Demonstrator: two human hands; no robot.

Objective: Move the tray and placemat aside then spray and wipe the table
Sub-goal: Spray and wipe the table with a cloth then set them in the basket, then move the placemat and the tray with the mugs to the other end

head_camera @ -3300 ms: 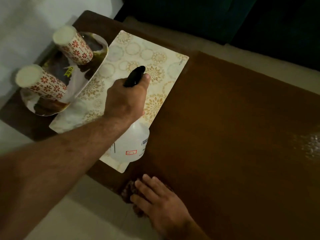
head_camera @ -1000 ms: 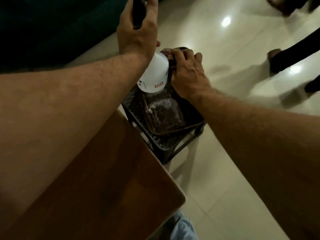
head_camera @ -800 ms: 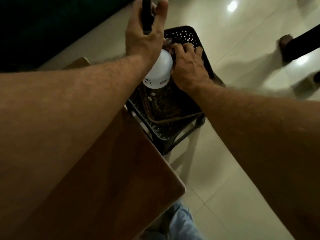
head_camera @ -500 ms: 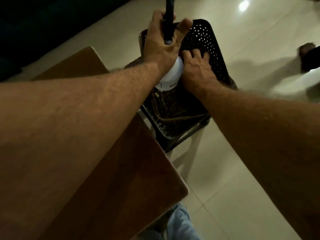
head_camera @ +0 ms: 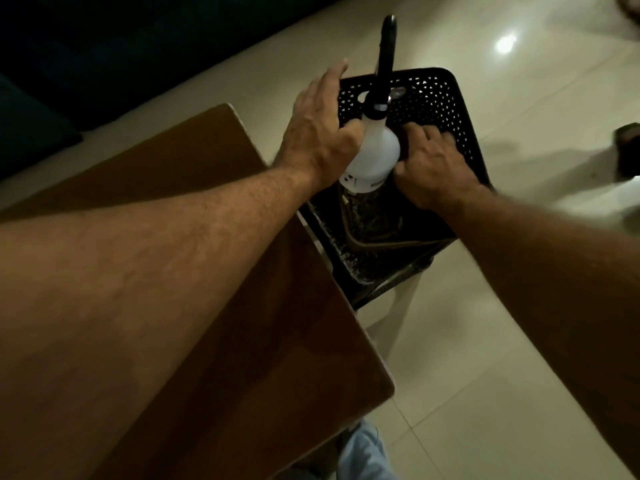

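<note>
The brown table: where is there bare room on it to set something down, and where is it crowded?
The brown table shows bare wood along its right edge and near corner, beside the left forearm. The black basket next to it is crowded: the spray bottle stands in it, between the left hand and the right hand.

White spray bottle [head_camera: 374,157], black perforated stool [head_camera: 440,98]

floor [head_camera: 485,393]: pale glossy tiles, lying dim | light glare [head_camera: 505,46]: shining far right on tiles | dark sofa [head_camera: 104,46]: sitting far left in shadow | black perforated stool [head_camera: 443,98]: standing mid-floor
</note>
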